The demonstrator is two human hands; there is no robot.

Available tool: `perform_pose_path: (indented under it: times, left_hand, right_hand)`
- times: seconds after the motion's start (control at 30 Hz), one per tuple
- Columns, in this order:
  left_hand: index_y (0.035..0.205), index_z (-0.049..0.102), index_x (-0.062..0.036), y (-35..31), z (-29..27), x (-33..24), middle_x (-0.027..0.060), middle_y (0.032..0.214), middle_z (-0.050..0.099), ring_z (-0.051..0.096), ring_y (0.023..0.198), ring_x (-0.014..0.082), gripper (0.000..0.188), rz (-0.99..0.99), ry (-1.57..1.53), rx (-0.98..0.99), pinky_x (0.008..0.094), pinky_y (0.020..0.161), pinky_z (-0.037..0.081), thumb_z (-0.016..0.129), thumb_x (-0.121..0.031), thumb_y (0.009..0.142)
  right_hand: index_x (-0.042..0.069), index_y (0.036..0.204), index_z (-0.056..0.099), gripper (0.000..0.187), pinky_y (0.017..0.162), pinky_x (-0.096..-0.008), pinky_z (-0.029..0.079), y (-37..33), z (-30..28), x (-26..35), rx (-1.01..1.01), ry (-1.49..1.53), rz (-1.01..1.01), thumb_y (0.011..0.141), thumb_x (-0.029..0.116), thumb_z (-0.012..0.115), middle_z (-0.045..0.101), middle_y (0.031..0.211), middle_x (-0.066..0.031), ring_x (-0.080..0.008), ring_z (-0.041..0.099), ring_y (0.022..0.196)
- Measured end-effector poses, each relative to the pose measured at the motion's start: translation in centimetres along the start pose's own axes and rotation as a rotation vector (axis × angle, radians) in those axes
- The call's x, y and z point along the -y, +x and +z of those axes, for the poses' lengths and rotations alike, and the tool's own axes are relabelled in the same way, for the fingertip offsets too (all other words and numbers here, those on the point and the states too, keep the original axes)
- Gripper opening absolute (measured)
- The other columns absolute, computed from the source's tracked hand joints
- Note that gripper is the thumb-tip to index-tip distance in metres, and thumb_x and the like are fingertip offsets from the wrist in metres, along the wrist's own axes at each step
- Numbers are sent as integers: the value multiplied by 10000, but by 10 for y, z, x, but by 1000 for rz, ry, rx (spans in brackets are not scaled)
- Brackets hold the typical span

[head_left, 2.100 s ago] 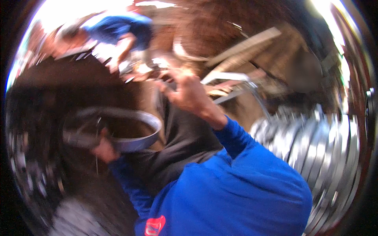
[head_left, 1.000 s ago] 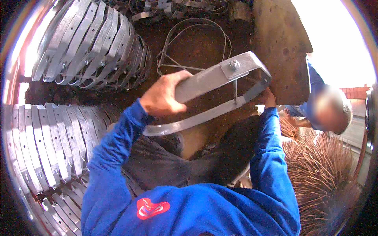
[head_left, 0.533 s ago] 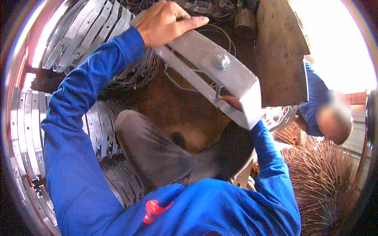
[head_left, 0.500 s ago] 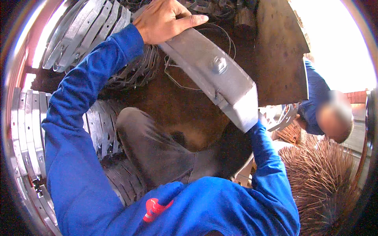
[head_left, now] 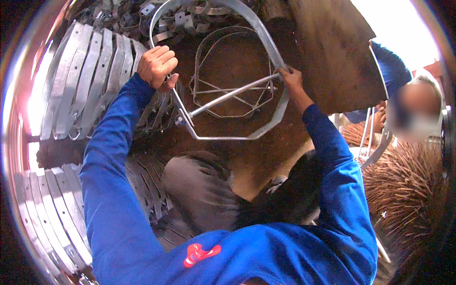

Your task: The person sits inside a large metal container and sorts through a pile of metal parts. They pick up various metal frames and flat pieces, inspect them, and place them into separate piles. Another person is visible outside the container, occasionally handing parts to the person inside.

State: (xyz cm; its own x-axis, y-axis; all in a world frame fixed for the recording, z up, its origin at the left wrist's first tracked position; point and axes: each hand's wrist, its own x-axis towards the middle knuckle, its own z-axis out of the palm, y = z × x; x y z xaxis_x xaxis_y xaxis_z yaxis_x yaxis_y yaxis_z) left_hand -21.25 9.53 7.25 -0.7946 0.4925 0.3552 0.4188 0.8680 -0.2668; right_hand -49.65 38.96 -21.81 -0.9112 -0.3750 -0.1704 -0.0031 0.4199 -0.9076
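A closed hoop of flat metal band (head_left: 227,138), rounded at its far end and angular at the near end, is held up in front of me between both hands. A straight metal rod (head_left: 228,100) crosses it, with a bolt end (head_left: 179,120) showing at the left side. My left hand (head_left: 158,69) is closed round the hoop's left side. My right hand (head_left: 293,81) grips the right side, where the rod meets the band; part of its fingers is hidden. Below, a similar crossed hoop (head_left: 197,71) rests on the brown surface.
Stacked metal bands (head_left: 90,71) stand at the far left, with more stacked bands (head_left: 54,209) nearer. Loose metal pieces (head_left: 185,21) lie at the back. A brown sheet (head_left: 335,52) rises on the right. Beyond it is another person (head_left: 392,64), near a bundle of thin brown rods (head_left: 403,185).
The hoop has turned from showing its broad bolted band to showing its open outline and cross rod. My right hand, hidden before, now shows on its right side; my left hand has moved nearer.
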Motion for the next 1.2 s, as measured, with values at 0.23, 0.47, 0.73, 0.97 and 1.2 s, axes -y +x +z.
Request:
perform_pose_path:
  times: [0.23,0.47,0.73,0.97,1.2]
  left_hand:
    - [653,469,-75,-63,81,28,91,674,447,498,636,278,313,27,-36,-10,388,537,425,626,-341,604]
    - [628,474,-76,-86,183,2,82,650,461,515,613,264,369,1,-142,-366,375,523,443,650,-400,606]
    - [719,523,-77,-141,295,-2,84,740,507,534,699,261,359,-6,-246,-274,369,584,469,679,-386,625]
    - [922,619,-39,-169,303,-20,162,919,590,581,891,358,431,-386,-269,-158,440,801,493,739,-372,676]
    - [1043,624,16,-161,266,-85,266,1086,604,588,981,433,489,-1471,-488,188,474,875,467,726,-384,781]
  right_hand:
    - [64,1167,676,556,784,-306,500,-2,18,5,-52,-58,88,740,407,773,700,984,-120,-173,637,853]
    - [48,1170,671,567,773,-310,492,4,-10,-81,-98,-92,32,754,422,763,700,977,-112,-168,625,822]
    - [-8,1103,685,443,748,-305,494,-22,-8,-121,-231,-323,134,802,311,746,709,898,-125,-151,630,789]
    - [25,1125,684,460,671,-306,484,-32,9,-84,-217,-423,162,791,335,748,695,813,-104,-148,603,697]
    - [16,1143,669,513,702,-321,497,-37,7,-66,-136,-556,114,779,370,741,701,826,-120,-175,628,723]
